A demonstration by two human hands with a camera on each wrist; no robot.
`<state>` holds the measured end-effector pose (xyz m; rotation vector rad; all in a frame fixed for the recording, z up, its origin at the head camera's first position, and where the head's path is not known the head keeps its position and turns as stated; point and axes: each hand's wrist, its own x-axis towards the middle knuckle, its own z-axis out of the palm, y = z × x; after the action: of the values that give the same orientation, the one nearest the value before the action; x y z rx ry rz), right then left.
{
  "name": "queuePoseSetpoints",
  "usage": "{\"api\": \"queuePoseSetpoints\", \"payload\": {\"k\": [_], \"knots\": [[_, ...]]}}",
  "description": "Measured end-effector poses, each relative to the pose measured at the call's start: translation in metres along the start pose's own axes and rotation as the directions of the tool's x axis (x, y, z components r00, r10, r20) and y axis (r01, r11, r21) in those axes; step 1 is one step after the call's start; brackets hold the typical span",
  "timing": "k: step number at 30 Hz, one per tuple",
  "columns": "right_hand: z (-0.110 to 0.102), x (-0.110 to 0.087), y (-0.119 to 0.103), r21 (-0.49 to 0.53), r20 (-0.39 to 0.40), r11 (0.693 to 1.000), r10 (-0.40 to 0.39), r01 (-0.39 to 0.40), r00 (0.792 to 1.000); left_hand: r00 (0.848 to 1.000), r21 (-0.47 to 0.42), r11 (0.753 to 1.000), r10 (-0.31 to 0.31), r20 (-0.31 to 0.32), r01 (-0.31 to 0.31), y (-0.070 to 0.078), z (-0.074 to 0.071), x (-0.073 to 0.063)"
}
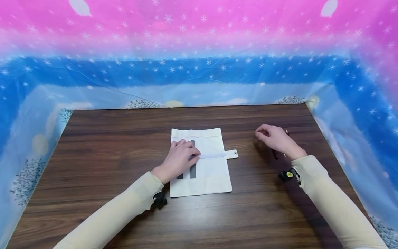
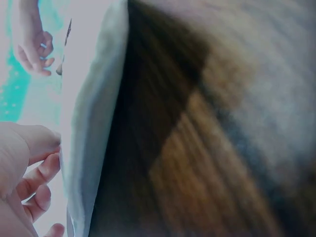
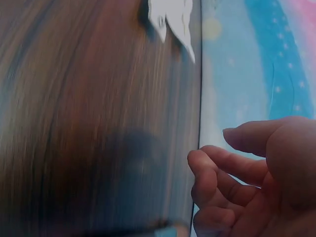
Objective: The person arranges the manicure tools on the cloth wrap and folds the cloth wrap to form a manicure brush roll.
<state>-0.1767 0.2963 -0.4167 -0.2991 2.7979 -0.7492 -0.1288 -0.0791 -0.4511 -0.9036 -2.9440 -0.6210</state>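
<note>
A white cloth pouch lies flat on the table, with a snap tab sticking out at its right side. Two dark grey strips run lengthwise on its left half, partly covered by my left hand. That hand rests on the pouch with bent fingers; in the left wrist view its thumb tip meets the cloth. Off to the right, my right hand hovers with loosely curled fingers, and the right wrist view shows nothing between them. Slim dark brown pieces lie beneath it, mostly hidden.
The dark wood table is enclosed on the back and sides by a pink and blue snowflake-patterned cloth. Each wrist carries a black strapped camera, the right camera hanging low over the table.
</note>
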Motion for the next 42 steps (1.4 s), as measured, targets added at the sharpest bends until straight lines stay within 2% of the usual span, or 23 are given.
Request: {"api": "queuePoseSetpoints", "payload": {"k": [6, 10, 14, 26, 42], "knots": [[-0.013, -0.005, 0.015, -0.061, -0.052, 0.991, 0.112, -0.115, 0.992, 1.0, -0.002, 1.0, -0.006, -0.005, 0.006, -0.001, 0.0, -0.001], [-0.016, -0.008, 0.02, -0.119, -0.081, 0.969, 0.206, -0.215, 0.975, 1.0, -0.012, 1.0, -0.009, -0.001, 0.009, -0.001, 0.0, -0.001], [-0.016, -0.008, 0.024, -0.165, -0.101, 0.951, 0.249, -0.263, 0.963, 1.0, -0.018, 1.0, -0.004, -0.001, 0.004, 0.0, 0.0, 0.0], [-0.014, 0.003, 0.027, -0.18, -0.067, 0.937, 0.29, -0.298, 0.954, 1.0, -0.016, 1.0, 0.018, -0.011, -0.018, -0.001, -0.001, 0.001], [-0.007, 0.014, 0.022, -0.118, -0.002, 0.953, 0.282, -0.28, 0.959, 1.0, -0.003, 1.0, 0.015, -0.006, -0.015, 0.001, -0.001, 0.003]]}}
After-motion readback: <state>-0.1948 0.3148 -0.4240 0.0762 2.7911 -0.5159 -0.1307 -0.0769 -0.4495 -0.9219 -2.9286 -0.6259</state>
